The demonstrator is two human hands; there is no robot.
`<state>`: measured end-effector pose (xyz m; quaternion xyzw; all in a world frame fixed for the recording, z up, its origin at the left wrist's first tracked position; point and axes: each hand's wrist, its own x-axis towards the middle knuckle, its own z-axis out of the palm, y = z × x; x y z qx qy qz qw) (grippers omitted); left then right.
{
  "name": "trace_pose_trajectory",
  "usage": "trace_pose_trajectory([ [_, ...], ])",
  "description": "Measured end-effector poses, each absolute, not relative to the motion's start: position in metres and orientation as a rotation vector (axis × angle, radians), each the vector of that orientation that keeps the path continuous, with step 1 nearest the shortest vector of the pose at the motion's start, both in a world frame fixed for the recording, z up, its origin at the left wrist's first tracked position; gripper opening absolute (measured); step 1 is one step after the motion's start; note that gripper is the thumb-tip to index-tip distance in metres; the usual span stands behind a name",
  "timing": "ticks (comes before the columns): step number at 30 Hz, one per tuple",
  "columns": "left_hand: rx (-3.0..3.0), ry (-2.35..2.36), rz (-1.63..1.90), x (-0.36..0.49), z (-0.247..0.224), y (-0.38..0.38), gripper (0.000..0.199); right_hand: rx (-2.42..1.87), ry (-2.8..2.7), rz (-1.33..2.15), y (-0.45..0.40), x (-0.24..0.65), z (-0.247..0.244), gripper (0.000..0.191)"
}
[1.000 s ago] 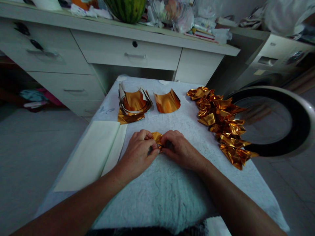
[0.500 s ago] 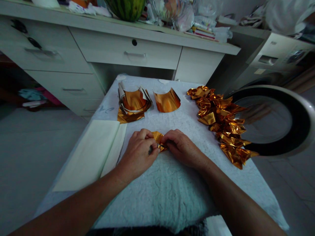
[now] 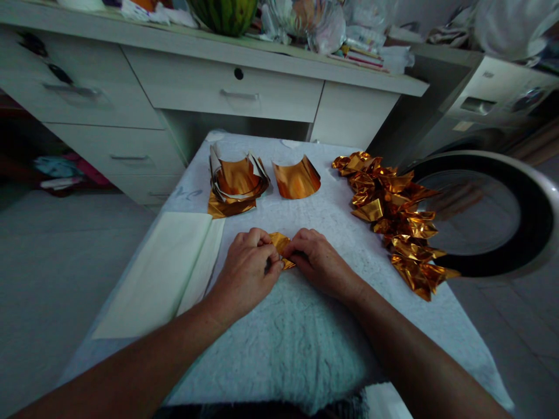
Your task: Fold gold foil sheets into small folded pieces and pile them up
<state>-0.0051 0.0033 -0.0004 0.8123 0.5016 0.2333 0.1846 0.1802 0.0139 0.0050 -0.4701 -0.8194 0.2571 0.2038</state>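
A small piece of gold foil paper [image 3: 279,240] lies between my hands at the middle of the cloth-covered table [image 3: 323,343]. My left hand [image 3: 251,265] is closed, thumb and fingers pinching the foil's left side. From the other side my right hand [image 3: 321,259] pinches it, fingertips close to the left ones. Most of the foil is hidden under the fingers. Farther back are a stack of curled gold foil sheets [image 3: 236,177] and a single curled sheet [image 3: 297,178]. Folded gold foil pieces [image 3: 393,215] form a crumpled pile at the right.
White paper sheets [image 3: 152,276] lie at the table's left. Behind it stands a white counter with drawers [image 3: 240,93], bearing a watermelon [image 3: 225,14] and plastic bags. An open round washing machine door [image 3: 541,215] borders the table's right edge.
My right hand's fingertips have shifted slightly left, closer to my left fingers. The thin dark strip that showed between the hands is now covered. My left hand has hardly moved.
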Motion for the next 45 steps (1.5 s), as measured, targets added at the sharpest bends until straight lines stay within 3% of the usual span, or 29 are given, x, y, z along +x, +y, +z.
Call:
trace_pose_trajectory([
  [8,2.293,1.432,0.644,-0.0042,-0.0017,0.0051,0.014,-1.343,-2.322,0.734,0.0131,0.179,0.0102,0.02],
  [15,2.287,1.42,0.668,-0.0047,-0.0018,0.0046,0.014,-1.336,-2.332,0.699,0.0112,0.1783,0.0111,0.007],
  [45,2.284,1.387,0.667,-0.0069,-0.0034,0.0041,0.006,-1.451,-2.376,0.619,0.0065,0.1707,0.0097,0.012],
])
